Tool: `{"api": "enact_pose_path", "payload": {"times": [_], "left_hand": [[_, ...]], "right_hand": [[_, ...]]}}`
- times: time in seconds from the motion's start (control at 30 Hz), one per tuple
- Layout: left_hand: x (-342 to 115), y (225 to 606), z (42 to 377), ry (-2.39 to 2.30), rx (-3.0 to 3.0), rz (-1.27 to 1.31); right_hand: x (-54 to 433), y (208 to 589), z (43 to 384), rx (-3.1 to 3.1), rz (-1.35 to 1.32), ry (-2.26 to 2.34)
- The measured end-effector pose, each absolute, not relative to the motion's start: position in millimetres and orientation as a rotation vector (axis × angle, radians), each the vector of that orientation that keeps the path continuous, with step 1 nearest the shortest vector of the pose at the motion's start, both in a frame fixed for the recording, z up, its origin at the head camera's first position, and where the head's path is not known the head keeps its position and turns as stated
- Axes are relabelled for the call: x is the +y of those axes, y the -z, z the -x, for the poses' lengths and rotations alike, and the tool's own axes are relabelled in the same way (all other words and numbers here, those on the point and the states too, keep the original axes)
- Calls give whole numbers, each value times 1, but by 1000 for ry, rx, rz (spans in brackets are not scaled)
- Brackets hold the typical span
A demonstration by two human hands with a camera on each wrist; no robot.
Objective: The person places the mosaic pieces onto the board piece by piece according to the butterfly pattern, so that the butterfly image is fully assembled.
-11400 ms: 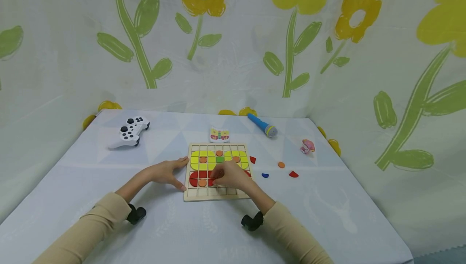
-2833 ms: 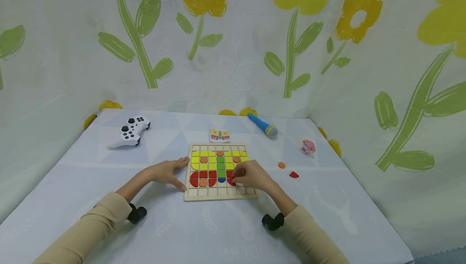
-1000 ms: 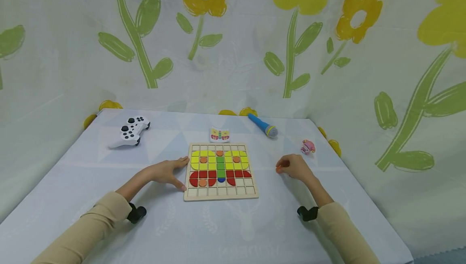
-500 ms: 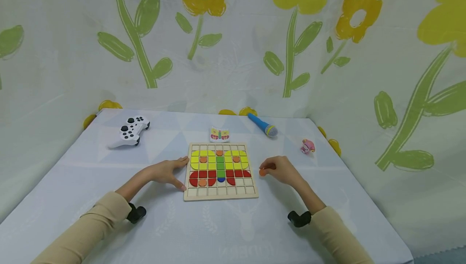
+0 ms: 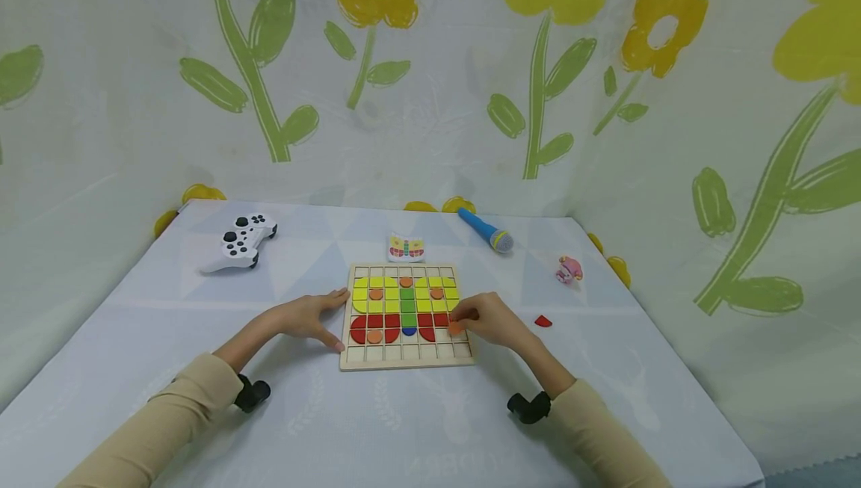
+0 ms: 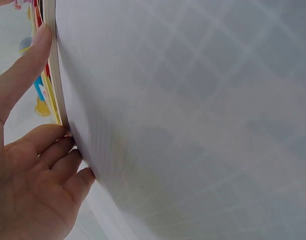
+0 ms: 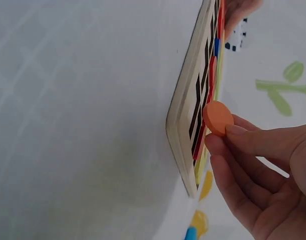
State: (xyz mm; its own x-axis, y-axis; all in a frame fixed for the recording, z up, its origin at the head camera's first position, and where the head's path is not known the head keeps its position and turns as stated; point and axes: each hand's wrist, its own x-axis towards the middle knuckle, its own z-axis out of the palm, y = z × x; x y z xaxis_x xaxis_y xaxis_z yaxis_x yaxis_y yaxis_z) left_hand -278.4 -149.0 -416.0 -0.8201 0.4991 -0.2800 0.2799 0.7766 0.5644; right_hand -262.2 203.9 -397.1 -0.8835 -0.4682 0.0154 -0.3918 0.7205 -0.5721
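Note:
My right hand point(image 5: 491, 319) pinches an orange round disc point(image 7: 218, 118) between thumb and fingers, over the right side of a wooden grid board point(image 5: 410, 365). In the right wrist view the disc stands tilted above the board's cells. The board bears yellow, red, green, blue and orange flat pieces in a butterfly pattern. Bare cells show at its lower right, beside a red quarter piece point(image 5: 427, 334). My left hand point(image 5: 306, 318) rests at the board's left edge, fingers spread; in the left wrist view its thumb and fingertips touch the side.
A red wedge piece point(image 5: 542, 320) lies on the table right of the board. Behind the board is a small butterfly picture card point(image 5: 406, 249). A blue toy microphone point(image 5: 486, 231), a pink figurine point(image 5: 569, 270) and a white game controller point(image 5: 243, 243) stand further out.
Since the earliest frame, green, blue and red pieces have come onto the board. My right hand has picked up the orange disc from the table and carried it left. The left hand stays put.

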Motion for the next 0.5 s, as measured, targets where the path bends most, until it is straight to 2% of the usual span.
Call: {"api": "enact_pose_path", "payload": {"times": [0.5], "left_hand": [[-147, 416, 278, -712, 2550, -581]], "right_hand": [[187, 403, 261, 2783, 723, 817]]}}
